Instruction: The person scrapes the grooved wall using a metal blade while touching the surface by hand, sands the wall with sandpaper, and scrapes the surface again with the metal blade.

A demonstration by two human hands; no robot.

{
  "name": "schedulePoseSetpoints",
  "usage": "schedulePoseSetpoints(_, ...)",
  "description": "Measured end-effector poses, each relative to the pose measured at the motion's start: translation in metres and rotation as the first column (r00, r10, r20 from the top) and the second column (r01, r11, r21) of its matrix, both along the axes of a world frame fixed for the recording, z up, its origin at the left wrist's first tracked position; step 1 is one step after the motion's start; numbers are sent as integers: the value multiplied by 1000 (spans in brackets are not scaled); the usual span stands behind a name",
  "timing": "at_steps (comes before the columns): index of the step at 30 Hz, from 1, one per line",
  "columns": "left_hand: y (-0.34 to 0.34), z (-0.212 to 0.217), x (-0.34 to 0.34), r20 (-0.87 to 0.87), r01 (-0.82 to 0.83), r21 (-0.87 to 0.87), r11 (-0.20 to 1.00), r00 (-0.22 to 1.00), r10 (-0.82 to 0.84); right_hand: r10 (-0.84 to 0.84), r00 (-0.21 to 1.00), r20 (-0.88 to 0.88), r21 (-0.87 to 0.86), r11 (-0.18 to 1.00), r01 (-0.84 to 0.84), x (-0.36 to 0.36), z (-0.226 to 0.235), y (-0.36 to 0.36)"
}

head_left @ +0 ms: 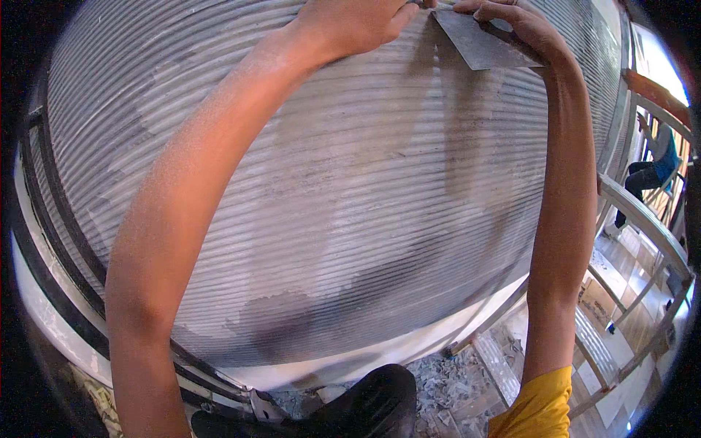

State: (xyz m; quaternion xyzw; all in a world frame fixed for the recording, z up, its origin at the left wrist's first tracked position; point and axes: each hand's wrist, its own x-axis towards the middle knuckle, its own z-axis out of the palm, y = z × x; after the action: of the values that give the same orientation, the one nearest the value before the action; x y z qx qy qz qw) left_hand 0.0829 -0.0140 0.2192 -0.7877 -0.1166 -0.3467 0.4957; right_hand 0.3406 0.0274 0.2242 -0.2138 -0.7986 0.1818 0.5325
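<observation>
A ribbed grey panel [350,182] with dark, patchy stains fills most of the head view before me. At the upper right my right hand [515,25] grips a flat metal scraper blade [482,51], a thin grey plate held against or close to the ribs. Left of it, my left hand [358,25] is raised to the panel with its fingers curled and thumb bent. The top edge of the picture cuts off its fingertips, so what they hold, if anything, is hidden. Pale dust coats my left forearm.
Flakes and scraps of debris [453,387] litter the floor below the panel. A metal ladder-like frame [642,212] stands at the right, with a cardboard piece [597,301] behind it. Farther right a person [652,164] sits. A dark frame [69,219] borders the panel's left side.
</observation>
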Motion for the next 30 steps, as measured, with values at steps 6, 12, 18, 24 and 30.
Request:
schedulePoseSetpoints(6,4,1,-1,-21,58,1,998,998,-58,-86,996,-14,10,996,86,-2,-5,-4)
schedulePoseSetpoints(12,4,2,0,-16,58,-18,998,998,-58,60,994,-92,14,998,-59,-9,-19,-4)
schedulePoseSetpoints(18,2,2,2,-9,-14,10,1000,1000,14,112,972,-207,53,993,-103,-13,-28,0)
schedulePoseSetpoints(24,1,3,1,-8,-54,-23,998,999,54,128,956,-264,44,992,-120,-7,-35,11)
schedulePoseSetpoints(30,-1,1,0,-35,5,-37,999,999,-7,-61,984,-165,199,975,94,1,-40,23)
